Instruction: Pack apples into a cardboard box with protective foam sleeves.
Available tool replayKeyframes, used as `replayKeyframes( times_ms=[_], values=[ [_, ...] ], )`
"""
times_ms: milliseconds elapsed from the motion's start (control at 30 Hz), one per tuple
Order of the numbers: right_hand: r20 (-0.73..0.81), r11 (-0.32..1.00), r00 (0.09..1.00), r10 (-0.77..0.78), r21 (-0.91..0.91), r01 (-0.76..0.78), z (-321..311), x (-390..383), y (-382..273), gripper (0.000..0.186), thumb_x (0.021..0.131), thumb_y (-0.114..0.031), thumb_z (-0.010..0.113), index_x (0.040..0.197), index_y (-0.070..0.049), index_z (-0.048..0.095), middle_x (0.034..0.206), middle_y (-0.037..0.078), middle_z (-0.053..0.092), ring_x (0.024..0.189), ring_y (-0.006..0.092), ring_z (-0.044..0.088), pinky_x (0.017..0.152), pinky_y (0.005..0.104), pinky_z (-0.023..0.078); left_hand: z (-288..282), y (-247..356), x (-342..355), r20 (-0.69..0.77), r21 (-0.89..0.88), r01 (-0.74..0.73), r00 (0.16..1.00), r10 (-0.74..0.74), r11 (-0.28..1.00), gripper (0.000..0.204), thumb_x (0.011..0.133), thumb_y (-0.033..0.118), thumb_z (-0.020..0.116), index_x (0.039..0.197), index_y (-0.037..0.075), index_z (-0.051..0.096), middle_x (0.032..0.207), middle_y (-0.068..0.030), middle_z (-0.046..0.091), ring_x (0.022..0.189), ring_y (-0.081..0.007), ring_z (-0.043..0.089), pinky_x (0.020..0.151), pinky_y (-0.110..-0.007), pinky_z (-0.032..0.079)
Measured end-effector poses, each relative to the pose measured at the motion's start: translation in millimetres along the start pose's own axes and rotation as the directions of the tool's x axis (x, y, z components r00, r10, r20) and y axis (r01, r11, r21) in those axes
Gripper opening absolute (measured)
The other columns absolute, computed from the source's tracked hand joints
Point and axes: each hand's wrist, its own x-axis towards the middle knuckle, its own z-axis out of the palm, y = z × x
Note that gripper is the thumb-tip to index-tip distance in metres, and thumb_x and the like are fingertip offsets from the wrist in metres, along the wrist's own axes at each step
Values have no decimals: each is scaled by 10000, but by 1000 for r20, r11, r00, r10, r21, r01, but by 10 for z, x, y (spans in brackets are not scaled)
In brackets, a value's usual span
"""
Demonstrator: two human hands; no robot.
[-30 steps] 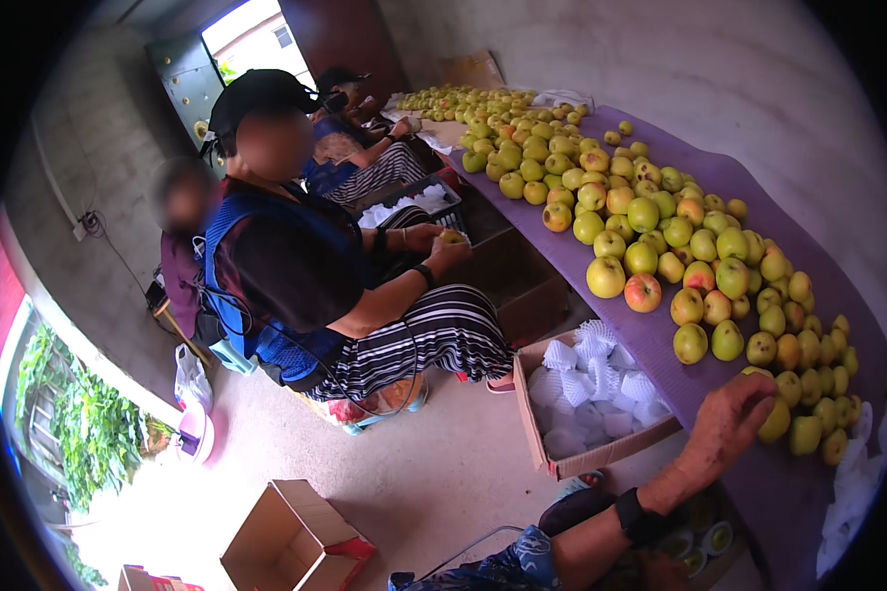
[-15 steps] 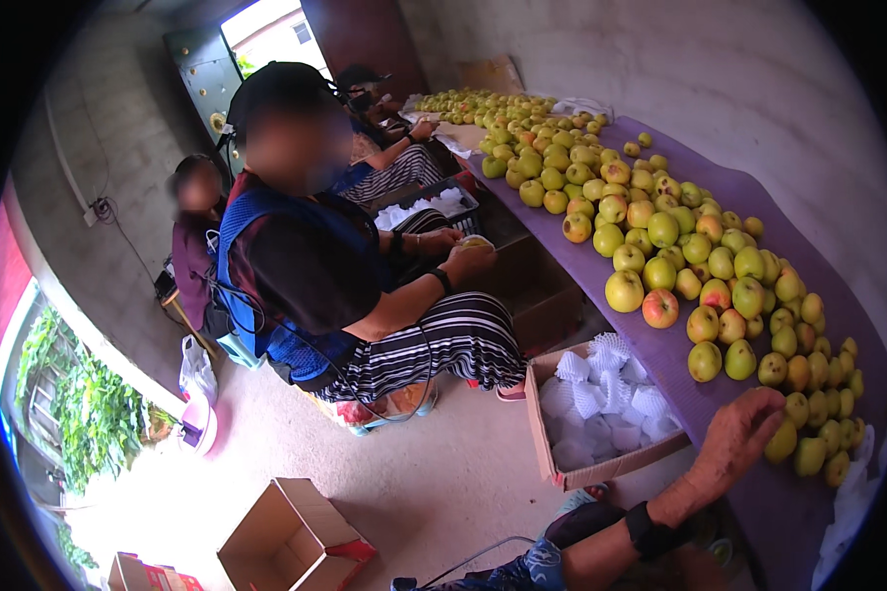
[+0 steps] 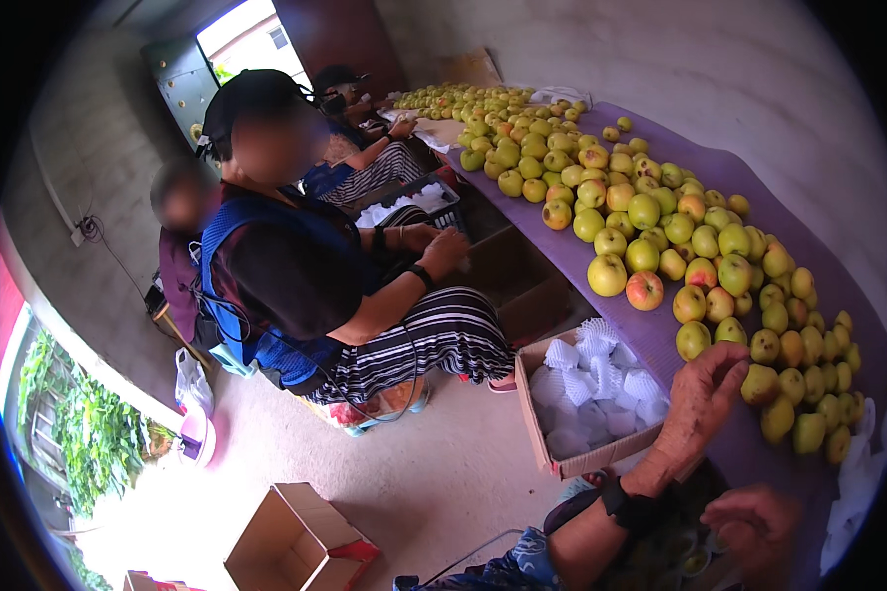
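Note:
My left hand [image 3: 702, 402], with a dark band [image 3: 629, 504] on its wrist, is over the near edge of the purple-covered table [image 3: 650, 340]. Its fingers bend loosely beside the closest apples, next to a yellow-green apple [image 3: 760, 384]; no object shows in them. Lower right, my right hand [image 3: 756, 527] hangs below the table edge, somewhat blurred, its fingers apart and seemingly holding nothing. Beneath it, partly hidden, a few apples [image 3: 696, 562] lie in shadow. Many yellow-green apples [image 3: 644, 211], some blushed red or brown-spotted, cover the table.
A cardboard box [image 3: 601, 459] of white foam nets [image 3: 581, 384] stands left of my arm. Another cardboard box [image 3: 291, 552] is on the floor. Beside me a seated person [image 3: 296, 246] works with both hands; others sit farther back. White wrapping [image 3: 852, 502] lies at the table's right end.
My left hand has drawn slightly left, away from the apples at the right end. My right hand has come into view at the lower right. The whole view has shifted a little.

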Motion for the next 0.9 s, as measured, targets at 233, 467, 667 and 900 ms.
replayKeyframes(
  times_ms=[233, 467, 667, 900],
  values=[
    [160, 842, 833, -530, 212, 495, 139, 237, -321, 301, 958, -193, 582, 1149, 40, 599, 1097, 178, 636, 944, 216, 633, 831, 314, 501, 83, 22, -9, 42, 9, -24, 999, 24, 1000, 189, 960, 115, 579, 1107, 1, 611, 859, 12, 625, 821, -52, 551, 717, -228, 461],
    [345, 645, 559, -754, 550, 530, 864, 413, -360, 490, 879, -93, 650, 1349, -73, 511, 1255, 180, 570, 1152, 302, 577, 947, 363, 477, 115, -14, -33, 100, 62, -53, 994, 46, 997, 196, 965, 126, 575, 1111, -2, 606, 894, 4, 636, 847, -53, 552, 748, -228, 457],
    [360, 450, 295, -885, 822, 350, 1116, 468, -381, 577, 903, -134, 617, 1447, -206, 440, 1404, 209, 428, 1270, 365, 475, 1033, 397, 424, 85, 1, -32, 93, -22, -10, 996, 12, 1000, 180, 964, 122, 575, 1094, 0, 604, 885, 9, 632, 840, -49, 548, 741, -225, 456],
    [371, 413, 193, -908, 866, 282, 1005, 560, -470, 454, 925, -186, 576, 1377, -206, 536, 1355, 233, 457, 1192, 369, 536, 978, 397, 469, 30, 43, -28, 70, 61, -29, 997, 25, 998, 158, 958, 114, 579, 1063, 0, 606, 832, 13, 619, 802, -45, 542, 701, -226, 451]
  ],
)
